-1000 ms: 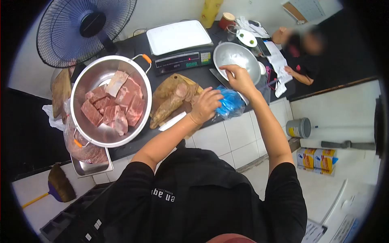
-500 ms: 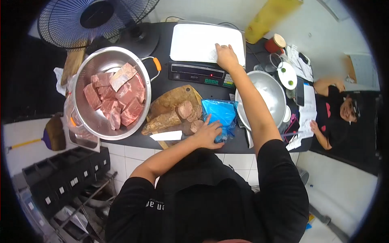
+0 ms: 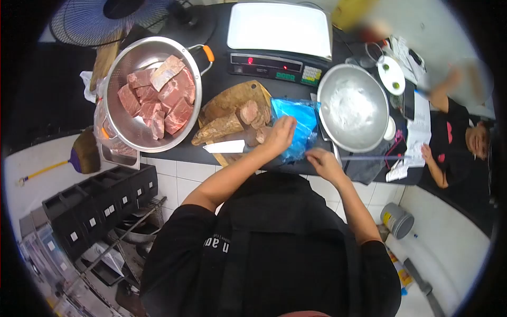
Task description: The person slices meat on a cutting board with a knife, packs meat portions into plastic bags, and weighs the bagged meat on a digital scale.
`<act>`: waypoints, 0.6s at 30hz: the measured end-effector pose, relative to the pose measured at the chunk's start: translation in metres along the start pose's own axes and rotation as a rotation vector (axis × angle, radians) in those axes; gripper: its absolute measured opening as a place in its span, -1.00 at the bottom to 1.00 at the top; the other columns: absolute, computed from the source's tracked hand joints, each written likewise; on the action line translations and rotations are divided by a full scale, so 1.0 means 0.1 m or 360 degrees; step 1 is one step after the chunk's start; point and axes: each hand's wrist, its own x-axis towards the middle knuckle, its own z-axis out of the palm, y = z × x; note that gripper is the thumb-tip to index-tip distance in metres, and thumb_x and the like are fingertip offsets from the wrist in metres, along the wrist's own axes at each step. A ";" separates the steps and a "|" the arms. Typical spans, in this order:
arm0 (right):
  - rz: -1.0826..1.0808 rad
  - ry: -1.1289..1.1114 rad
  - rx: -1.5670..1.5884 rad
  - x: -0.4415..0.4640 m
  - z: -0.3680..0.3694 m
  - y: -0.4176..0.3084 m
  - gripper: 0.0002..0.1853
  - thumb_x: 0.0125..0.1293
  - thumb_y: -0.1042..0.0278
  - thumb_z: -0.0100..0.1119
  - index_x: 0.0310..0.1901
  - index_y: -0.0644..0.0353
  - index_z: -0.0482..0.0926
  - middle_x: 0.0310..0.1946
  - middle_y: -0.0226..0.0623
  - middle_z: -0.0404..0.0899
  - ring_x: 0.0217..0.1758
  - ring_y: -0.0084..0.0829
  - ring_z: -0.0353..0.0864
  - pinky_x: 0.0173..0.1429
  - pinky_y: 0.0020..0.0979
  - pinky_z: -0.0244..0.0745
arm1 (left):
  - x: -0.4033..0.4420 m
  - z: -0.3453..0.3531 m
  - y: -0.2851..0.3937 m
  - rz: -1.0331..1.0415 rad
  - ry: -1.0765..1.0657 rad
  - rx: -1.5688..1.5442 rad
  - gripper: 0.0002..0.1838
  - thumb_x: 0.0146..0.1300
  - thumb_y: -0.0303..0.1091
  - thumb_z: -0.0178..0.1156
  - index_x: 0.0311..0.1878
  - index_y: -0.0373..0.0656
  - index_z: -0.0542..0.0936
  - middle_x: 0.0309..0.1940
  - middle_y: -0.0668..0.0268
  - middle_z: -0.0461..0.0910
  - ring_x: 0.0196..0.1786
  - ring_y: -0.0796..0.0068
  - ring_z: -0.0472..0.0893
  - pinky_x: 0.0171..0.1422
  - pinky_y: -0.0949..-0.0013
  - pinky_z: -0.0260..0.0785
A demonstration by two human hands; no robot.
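A blue plastic bag (image 3: pixel 298 124) lies at the front of the black table, to the right of the cutting board. Above it is my left hand (image 3: pixel 281 138), its fingers drawn together; what they hold, if anything, is hidden. My right hand (image 3: pixel 326 165) pinches the bag's lower right edge. Left of the bag, a wooden cutting board (image 3: pixel 211 108) bears browned meat (image 3: pixel 219 129), with several cut pieces at its right end. A knife with a broad white blade (image 3: pixel 229 147) rests across the board's near side.
Raw meat chunks fill part of a steel colander (image 3: pixel 117 71) on the left. A digital scale (image 3: pixel 279 33) stands behind the board. Right of the bag sits a metal bowl (image 3: pixel 353 105). A fan (image 3: pixel 113 21) is at back left; another person (image 3: pixel 449 127) is at the right with papers.
My right hand has left the scale's platform and come down to the bag's edge. My left hand, spread on the bag before, has lifted and closed its fingers. The camera view has shifted.
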 end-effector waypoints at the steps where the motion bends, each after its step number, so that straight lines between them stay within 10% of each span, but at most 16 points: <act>1: -0.0081 0.0114 -0.0163 -0.02 0.13 0.09 -0.76 0.22 0.54 0.12 -0.06 0.31 0.60 -0.02 0.01 0.58 0.01 0.00 0.59 0.11 -0.18 0.47 | 0.04 -0.02 0.02 0.0034 0.0044 0.0101 -0.77 0.15 -0.58 0.12 -0.10 -0.27 0.43 -0.18 0.01 0.50 -0.06 -0.05 0.52 0.05 0.05 0.37; 8: 0.0241 0.0942 -0.0019 -0.10 0.54 0.35 -0.83 0.27 0.56 0.03 -0.12 0.29 0.54 -0.15 0.02 0.56 -0.06 0.06 0.55 0.05 -0.14 0.44 | 0.58 -0.17 -0.20 0.0326 0.0201 0.0307 -0.47 0.20 -0.52 0.13 0.26 -0.35 0.32 0.17 -0.05 0.41 0.20 -0.01 0.45 0.33 0.13 0.27; 12: 0.0389 0.0976 0.0083 -0.25 0.75 0.46 -0.85 0.23 0.56 0.08 -0.19 0.26 0.58 -0.27 0.00 0.57 -0.17 0.00 0.58 -0.05 -0.18 0.48 | 1.44 -0.54 -0.47 -0.0621 0.0747 -0.0168 -0.36 0.22 -0.40 0.13 0.31 -0.48 0.16 0.08 -0.18 0.41 0.10 0.02 0.49 0.21 0.13 0.35; 18: 0.0506 0.1099 0.0035 -0.31 0.81 0.33 -0.83 0.20 0.50 0.15 -0.19 0.28 0.64 -0.32 -0.04 0.57 -0.16 -0.01 0.58 -0.03 -0.14 0.48 | 1.81 -0.84 -0.93 -0.0497 0.0551 0.0099 -0.37 0.20 -0.25 0.19 0.22 -0.53 0.34 0.09 -0.23 0.48 0.01 -0.10 0.59 0.17 0.12 0.40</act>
